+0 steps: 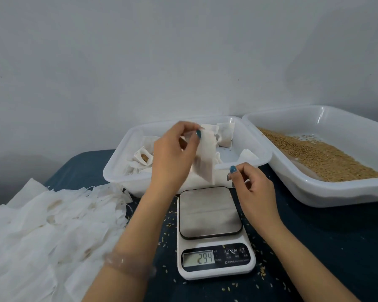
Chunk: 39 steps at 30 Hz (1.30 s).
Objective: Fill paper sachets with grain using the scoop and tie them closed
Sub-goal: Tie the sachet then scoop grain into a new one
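White thin paper sachet (204,162) hangs from the left hand (172,153), pinched at its top between thumb and fingers, above a white digital kitchen scale (214,232) reading 29.4. The right hand (252,186) hovers just beside the sachet's lower corner, fingers curled; I cannot tell whether it pinches anything. Behind is a white plastic tray (109,171) holding filled sachets (225,134), and to the right a second white tray (314,192) of golden grain (319,158). Flat empty sachets (52,225) are heaped at left on the dark blue cloth (314,247).
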Available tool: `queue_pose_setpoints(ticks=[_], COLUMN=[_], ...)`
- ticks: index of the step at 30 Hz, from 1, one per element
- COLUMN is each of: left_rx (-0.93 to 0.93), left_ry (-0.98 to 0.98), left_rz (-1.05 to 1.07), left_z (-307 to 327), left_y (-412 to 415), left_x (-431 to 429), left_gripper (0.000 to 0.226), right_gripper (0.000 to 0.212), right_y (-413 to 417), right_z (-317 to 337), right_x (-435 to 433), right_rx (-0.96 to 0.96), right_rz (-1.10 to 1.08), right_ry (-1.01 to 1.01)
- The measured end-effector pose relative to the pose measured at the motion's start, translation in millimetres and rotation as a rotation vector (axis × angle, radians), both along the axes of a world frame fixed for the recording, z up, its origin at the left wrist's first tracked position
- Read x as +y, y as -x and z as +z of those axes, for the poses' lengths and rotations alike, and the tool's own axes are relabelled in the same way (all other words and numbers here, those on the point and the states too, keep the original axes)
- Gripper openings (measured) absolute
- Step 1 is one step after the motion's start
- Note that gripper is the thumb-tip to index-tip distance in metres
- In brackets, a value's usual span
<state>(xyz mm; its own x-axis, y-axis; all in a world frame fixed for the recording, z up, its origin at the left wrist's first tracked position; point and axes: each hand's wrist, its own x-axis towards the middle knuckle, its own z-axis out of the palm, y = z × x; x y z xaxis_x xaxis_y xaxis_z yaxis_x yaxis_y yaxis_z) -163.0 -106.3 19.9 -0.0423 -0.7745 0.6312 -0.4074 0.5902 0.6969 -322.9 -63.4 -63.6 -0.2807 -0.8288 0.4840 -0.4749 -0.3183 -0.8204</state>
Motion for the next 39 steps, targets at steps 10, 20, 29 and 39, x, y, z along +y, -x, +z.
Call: queue_pose_setpoints(ticks=[10,20,29,39], left_rx=[-0.079,-0.655,-0.475,-0.875], left_ry=[-0.143,-0.295,0.021,-0.445], left_rz=[0.002,-0.010,0.132,0.796], left_z=[15.8,-23.1,-39.5,-22.7], left_y=[25.6,16.1,13.0,-79.4], left_x=[-77.3,-73.8,6.8,30.6], left_gripper=[0.017,0.021,0.014,0.014], right_gripper=[0.023,0.024,0.024,0.021], right_y=[1.8,1.4,1.2,0.6], right_z=[-5.2,-7.9,-10.5,-10.7], right_x=[-0.9,-1.5,-3.3,-1.5], right_rx=[0.027,0.082,0.101,0.106], right_rz=[-0.013,-0.004,-0.003,0.009], right_ry=[-0.037,-0.015,0.003,-0.018])
